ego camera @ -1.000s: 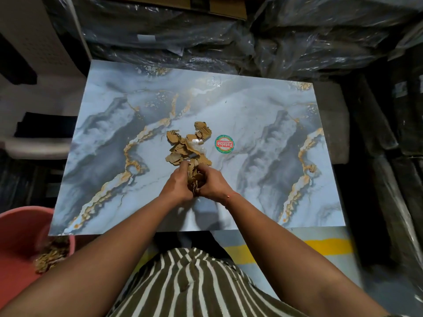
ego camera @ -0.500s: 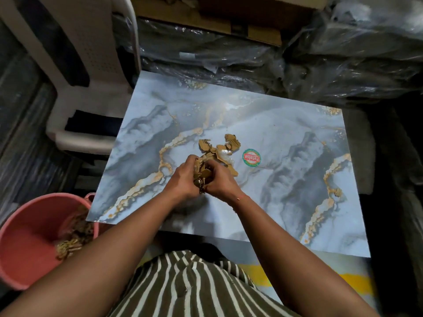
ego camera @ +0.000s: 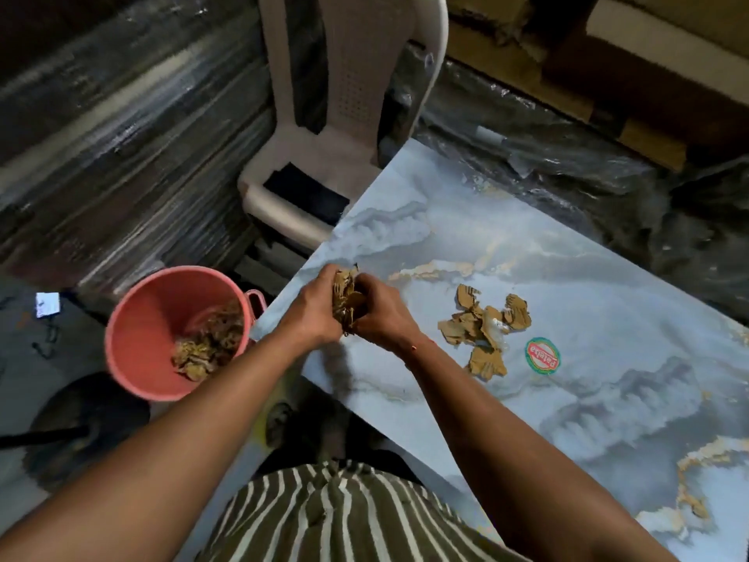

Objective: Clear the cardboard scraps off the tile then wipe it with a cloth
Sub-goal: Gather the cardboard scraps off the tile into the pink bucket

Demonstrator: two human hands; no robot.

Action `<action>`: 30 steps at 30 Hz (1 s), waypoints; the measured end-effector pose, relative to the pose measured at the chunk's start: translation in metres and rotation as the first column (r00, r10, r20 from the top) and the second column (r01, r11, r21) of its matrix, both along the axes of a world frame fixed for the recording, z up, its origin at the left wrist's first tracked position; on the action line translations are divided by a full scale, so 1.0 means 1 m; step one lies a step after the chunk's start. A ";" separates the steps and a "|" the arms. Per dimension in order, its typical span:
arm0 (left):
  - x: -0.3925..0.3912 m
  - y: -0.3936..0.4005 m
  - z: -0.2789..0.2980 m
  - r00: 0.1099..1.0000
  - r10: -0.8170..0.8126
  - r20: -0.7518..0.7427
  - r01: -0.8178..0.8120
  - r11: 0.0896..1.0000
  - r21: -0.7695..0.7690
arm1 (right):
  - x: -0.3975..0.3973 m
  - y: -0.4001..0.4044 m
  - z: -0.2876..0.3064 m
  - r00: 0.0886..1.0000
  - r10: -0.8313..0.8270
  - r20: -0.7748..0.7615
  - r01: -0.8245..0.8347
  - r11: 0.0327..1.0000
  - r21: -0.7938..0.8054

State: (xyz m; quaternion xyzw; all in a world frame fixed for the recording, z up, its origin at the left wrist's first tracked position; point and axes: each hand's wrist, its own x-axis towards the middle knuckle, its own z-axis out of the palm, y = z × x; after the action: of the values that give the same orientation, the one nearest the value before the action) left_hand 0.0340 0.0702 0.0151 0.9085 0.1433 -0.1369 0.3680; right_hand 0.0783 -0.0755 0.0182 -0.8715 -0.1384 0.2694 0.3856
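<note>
Over the tile's (ego camera: 547, 253) left edge, the left hand (ego camera: 312, 308) and right hand (ego camera: 383, 314) cup a wad of scraps (ego camera: 345, 300) between them, fingers curled tight round it. A bucket (ego camera: 138, 318) with more cardboard inside stands on the floor just beside that edge. To do the drop well, I judge the hands should stay pressed together until they are squarely above the bucket mouth, then part low so nothing scatters. A loose pile (ego camera: 484, 330) lies mid-tile beside a sticker (ego camera: 543, 355). No cloth is visible.

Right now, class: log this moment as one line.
both hands grip scrap handful | over tile edge | loose scraps remain | pink bucket left
</note>
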 end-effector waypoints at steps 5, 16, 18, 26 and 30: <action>-0.027 0.071 -0.004 0.986 0.167 0.001 -0.167 0.986 0.004 | -0.009 0.080 -0.003 0.989 0.149 0.010 -0.149 0.989 0.014; -0.101 0.254 -0.036 0.913 0.391 -0.119 -0.393 0.920 0.010 | -0.054 0.283 -0.046 0.923 0.382 -0.043 -0.382 0.924 0.011; -0.108 0.279 -0.051 0.903 0.406 -0.142 -0.409 0.913 0.007 | -0.057 0.312 -0.060 0.911 0.405 -0.080 -0.406 0.914 -0.005; -0.108 0.342 -0.127 0.821 0.527 -0.218 -0.540 0.841 -0.002 | -0.054 0.405 -0.144 0.896 0.427 -0.123 -0.441 0.889 -0.121; -0.101 0.364 -0.169 0.759 0.583 -0.290 -0.602 0.798 0.029 | -0.049 0.430 -0.189 0.907 0.391 -0.156 -0.414 0.897 -0.154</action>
State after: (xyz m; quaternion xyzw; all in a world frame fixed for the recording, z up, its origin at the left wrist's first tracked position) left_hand -0.0673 0.4339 -0.1544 0.7741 0.4700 -0.1473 0.3977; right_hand 0.0294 0.3541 -0.1708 -0.8379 -0.2667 0.4073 0.2469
